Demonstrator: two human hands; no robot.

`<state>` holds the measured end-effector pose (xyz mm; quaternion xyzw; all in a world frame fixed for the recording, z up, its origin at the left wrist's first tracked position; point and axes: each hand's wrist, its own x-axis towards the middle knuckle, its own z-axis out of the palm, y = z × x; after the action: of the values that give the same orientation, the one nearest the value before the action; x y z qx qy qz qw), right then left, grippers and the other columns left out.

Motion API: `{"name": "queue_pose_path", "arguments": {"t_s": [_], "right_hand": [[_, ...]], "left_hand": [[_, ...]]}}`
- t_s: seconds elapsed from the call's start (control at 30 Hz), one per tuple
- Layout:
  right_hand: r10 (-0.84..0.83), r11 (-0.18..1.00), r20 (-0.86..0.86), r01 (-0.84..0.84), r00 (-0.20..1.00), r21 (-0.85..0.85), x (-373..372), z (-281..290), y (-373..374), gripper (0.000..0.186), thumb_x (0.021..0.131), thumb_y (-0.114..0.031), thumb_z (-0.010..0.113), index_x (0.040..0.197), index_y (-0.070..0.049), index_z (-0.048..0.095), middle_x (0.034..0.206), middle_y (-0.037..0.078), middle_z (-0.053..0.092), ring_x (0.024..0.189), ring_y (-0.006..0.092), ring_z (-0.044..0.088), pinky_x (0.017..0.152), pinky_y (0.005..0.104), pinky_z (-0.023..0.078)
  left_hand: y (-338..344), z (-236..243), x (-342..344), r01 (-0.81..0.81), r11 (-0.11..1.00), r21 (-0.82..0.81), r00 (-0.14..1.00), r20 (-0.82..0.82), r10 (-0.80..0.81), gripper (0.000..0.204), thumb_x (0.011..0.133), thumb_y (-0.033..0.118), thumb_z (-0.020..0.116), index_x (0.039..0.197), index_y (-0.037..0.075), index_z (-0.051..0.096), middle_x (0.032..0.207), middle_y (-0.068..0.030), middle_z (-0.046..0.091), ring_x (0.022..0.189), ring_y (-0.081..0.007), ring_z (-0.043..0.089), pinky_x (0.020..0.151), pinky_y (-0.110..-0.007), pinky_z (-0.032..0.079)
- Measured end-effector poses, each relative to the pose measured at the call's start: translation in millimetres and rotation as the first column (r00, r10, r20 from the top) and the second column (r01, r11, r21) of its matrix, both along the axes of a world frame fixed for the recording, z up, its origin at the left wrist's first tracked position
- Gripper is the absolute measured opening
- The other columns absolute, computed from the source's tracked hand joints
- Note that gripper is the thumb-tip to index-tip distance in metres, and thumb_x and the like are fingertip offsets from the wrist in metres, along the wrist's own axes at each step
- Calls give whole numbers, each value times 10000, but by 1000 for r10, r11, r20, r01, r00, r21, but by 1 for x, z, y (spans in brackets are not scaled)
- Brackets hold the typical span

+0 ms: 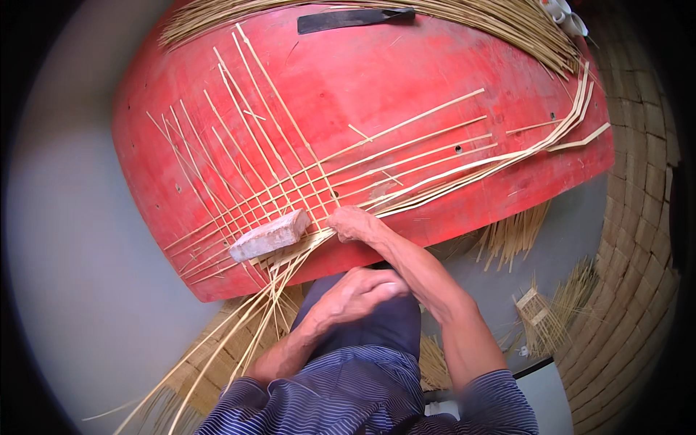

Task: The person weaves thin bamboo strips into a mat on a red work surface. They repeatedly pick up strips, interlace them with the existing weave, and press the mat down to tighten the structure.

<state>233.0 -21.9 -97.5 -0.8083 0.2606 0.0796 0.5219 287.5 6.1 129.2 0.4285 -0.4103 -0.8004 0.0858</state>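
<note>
An open lattice of thin bamboo strips [255, 143] lies on the red board, tightly crossed at its near side. Resting on the near rows is a whitish brick [270, 235]. My right hand [351, 223] is at the lattice's near right corner, fingers closed on a bamboo strip; its fingertips are partly hidden. Long pale strips [464, 172] run from beside this hand out to the right. Others hang off the near edge toward the lower left. My left hand [357, 296] is above my lap, apart from the lattice, fingers curled and slightly blurred; what they hold, if anything, is hidden.
The red board [406, 65] is the work surface. At its far edge lie a thick bundle of sticks [500, 32] and a dark flat blade-like piece [355, 19]. Woven matting [634, 217] curves along the right. A small strip bundle [540, 315] stands on the floor at lower right.
</note>
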Motion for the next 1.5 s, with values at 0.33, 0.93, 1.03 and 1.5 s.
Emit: {"name": "queue_pose_path", "arguments": {"t_s": [0.33, 0.93, 1.03, 1.5], "right_hand": [[-167, 953, 161, 201, 973, -228, -15, -10, 32, 109, 746, -58, 636, 854, -54, 650, 863, 146, 671, 922, 334, 668, 751, 463, 515], [-849, -263, -461, 963, -260, -59, -167, 43, -5, 523, 950, -405, 601, 892, 112, 642, 715, 172, 675, 534, 264, 685, 499, 373, 605], [-865, -345, -391, 939, -314, 10, -167, 36, -1, 431, 951, -303, 552, 892, 106, 677, 696, 179, 673, 572, 263, 685, 513, 412, 576], [-695, -719, -388, 598, -605, 355, -156, 14, 25, 273, 902, -243, 647, 885, 23, 709, 751, 35, 638, 678, 130, 547, 627, 316, 431]], "left_hand": [[-239, -39, -201, 2, 597, -802, 993, 72, 93, 212, 872, 121, 530, 869, -23, 685, 818, -261, 646, 809, -388, 674, 704, -469, 532], [-110, -218, -73, 581, 716, -388, 813, 252, -524, 224, 866, 125, 558, 1014, 26, 694, 791, -205, 680, 749, -329, 682, 669, -464, 511], [-113, -205, -89, 652, 592, -474, 758, 402, -514, 246, 890, 132, 514, 1025, 17, 685, 884, -243, 691, 854, -405, 674, 747, -488, 520], [-106, -196, -100, 638, 539, -549, 767, 507, -393, 203, 838, 145, 651, 948, -22, 621, 810, -248, 679, 825, -428, 675, 707, -512, 520]]}}
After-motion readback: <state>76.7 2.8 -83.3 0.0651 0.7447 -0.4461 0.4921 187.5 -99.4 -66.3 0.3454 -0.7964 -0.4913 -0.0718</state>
